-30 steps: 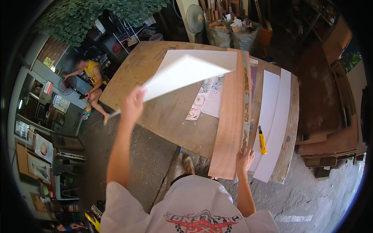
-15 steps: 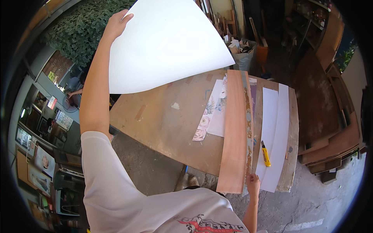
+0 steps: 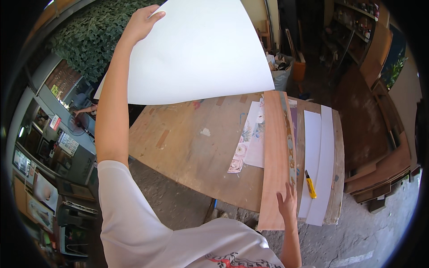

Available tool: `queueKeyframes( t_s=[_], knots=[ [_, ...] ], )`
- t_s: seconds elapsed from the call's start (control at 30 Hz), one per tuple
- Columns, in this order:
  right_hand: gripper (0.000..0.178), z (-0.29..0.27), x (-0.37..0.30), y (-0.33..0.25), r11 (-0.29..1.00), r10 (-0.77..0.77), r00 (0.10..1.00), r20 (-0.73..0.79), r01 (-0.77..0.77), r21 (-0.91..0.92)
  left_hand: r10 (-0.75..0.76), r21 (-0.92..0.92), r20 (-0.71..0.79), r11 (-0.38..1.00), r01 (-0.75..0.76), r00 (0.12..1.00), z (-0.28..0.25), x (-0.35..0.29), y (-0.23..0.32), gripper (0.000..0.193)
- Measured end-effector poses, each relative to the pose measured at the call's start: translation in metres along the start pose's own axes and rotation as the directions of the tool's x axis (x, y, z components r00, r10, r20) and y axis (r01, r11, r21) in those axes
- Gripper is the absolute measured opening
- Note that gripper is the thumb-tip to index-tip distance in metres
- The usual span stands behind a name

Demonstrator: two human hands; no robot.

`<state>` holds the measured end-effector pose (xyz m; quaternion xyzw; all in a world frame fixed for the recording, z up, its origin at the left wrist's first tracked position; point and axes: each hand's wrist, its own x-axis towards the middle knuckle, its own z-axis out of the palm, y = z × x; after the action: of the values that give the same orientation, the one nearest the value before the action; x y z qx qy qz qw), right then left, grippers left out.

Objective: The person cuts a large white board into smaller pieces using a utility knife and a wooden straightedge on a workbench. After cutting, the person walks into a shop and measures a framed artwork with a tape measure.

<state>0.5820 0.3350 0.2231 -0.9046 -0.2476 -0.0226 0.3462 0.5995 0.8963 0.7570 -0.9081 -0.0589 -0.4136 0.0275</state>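
Observation:
My left hand (image 3: 144,23), arm raised, pinches the left edge of a large white sheet (image 3: 201,53). The sheet hangs in a curve over the table's far end. Low on the right, my right hand (image 3: 288,202) has its fingers spread over the near end of a long reddish wooden board (image 3: 275,156). Whether the palm presses on it I cannot tell. A scratched metal strip (image 3: 289,134) runs along the board's right edge. Right of that lie white strips (image 3: 311,156) with a yellow utility knife (image 3: 310,185) on top.
The worn wooden table (image 3: 187,147) tapers toward the left. Flower-printed strips (image 3: 241,149) stick out left of the board. Wooden panels (image 3: 380,165) lean at the right, and a full bin (image 3: 281,73) stands behind. At far left another person's arm (image 3: 85,109) shows near a fan (image 3: 78,124).
My right hand has moved up from the board's near corner, fingers now spread. The left hand has shifted slightly right and up with the sheet.

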Motion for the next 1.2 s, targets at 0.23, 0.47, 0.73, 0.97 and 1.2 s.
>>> queueKeyframes(
  t_s=[0.23, 0.47, 0.73, 0.97, 1.2],
  knots=[
    [0.082, -0.085, 0.175, -0.215, 0.753, -0.658, 0.719, -0.221, 0.632, -0.186, 0.120, -0.016, -0.041, 0.993, -0.121, 0.992, -0.006, -0.011, 0.011, 0.052],
    [0.076, -0.058, 0.286, -0.336, 0.619, -0.783, 0.517, -0.346, 0.704, -0.349, 0.177, -0.142, 0.126, 0.977, -0.159, 0.976, -0.011, -0.030, 0.045, 0.037],
    [0.066, -0.017, 0.274, -0.334, 0.455, -0.883, 0.385, -0.269, 0.843, -0.287, 0.220, -0.145, 0.144, 0.969, -0.200, 0.965, -0.018, -0.036, 0.037, 0.044],
    [0.065, -0.038, 0.297, -0.351, 0.604, -0.792, 0.486, -0.371, 0.711, -0.359, 0.193, -0.154, 0.159, 0.974, -0.169, 0.968, -0.014, -0.037, 0.032, 0.044],
    [0.060, -0.041, 0.293, -0.352, 0.602, -0.769, 0.438, -0.465, 0.740, -0.299, 0.178, -0.164, 0.180, 0.975, -0.148, 0.967, -0.010, -0.037, 0.029, 0.043]
  ],
)
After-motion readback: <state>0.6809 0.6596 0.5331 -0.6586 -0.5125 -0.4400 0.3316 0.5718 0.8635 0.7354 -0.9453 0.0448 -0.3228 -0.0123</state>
